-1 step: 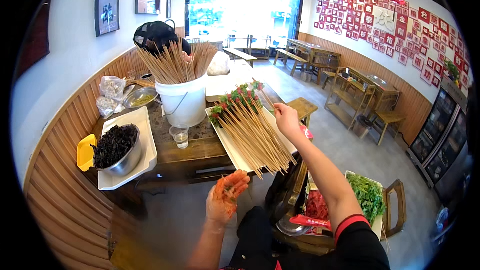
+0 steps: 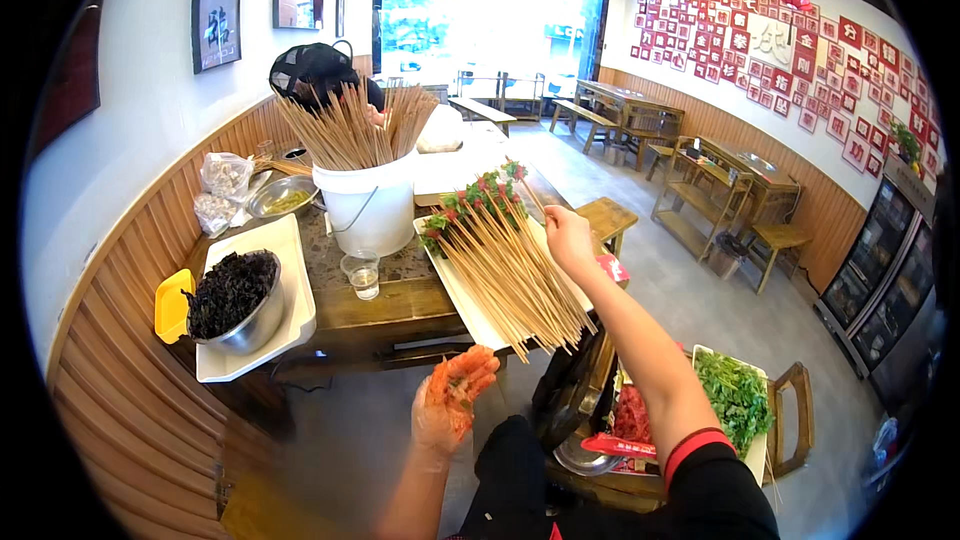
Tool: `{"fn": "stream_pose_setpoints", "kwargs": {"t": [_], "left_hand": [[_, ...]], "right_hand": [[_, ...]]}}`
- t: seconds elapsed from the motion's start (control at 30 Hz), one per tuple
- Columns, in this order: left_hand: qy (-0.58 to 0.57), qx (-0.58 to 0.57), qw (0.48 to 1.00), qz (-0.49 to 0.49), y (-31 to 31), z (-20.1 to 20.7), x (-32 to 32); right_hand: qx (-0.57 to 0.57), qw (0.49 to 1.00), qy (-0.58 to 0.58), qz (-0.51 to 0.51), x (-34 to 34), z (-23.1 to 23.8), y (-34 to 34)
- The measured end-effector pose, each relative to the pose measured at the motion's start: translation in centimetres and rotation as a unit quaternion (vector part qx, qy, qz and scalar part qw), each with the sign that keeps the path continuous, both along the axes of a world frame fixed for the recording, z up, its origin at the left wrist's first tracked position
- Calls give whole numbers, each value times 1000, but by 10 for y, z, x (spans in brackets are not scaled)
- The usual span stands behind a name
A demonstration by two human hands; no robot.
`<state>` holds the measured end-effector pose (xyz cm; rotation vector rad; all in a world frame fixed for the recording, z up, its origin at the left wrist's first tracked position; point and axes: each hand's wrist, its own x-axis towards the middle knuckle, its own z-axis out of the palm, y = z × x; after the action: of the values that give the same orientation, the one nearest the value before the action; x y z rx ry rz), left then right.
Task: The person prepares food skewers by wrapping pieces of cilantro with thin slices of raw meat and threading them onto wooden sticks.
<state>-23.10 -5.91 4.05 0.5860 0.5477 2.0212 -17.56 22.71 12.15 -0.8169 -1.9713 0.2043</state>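
In the head view, writing fills the red wall squares (image 2: 705,40) far beyond the right hand's (image 2: 568,238) fingers; dark characters run down a framed panel (image 2: 217,25) far beyond the left hand's (image 2: 455,400). Pale print marks the red packet (image 2: 620,445) below the right fingers. The right arm stretches forward, fingers pinching what looks like a thin stick (image 2: 534,202). Beside them, skewers (image 2: 510,285) lie on the worktop's (image 2: 395,305) white tray (image 2: 461,302). The left palm, smeared orange-red, faces up, fingers unclenched.
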Motion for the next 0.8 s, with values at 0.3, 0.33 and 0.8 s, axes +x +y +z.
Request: {"fn": "stream_pose_setpoints", "kwargs": {"t": [0.3,0.33,0.8], "left_hand": [[12,-9,1000,17,-7,-10,-5],[17,-8,1000,14,-8,-10,-3],[35,1,999,1,-14,-1,10]], "right_hand": [[61,986,-154,-23,-37,-37,18],[79,983,-166,-16,-34,-31,10],[77,961,-264,-17,-40,-23,4]]}}
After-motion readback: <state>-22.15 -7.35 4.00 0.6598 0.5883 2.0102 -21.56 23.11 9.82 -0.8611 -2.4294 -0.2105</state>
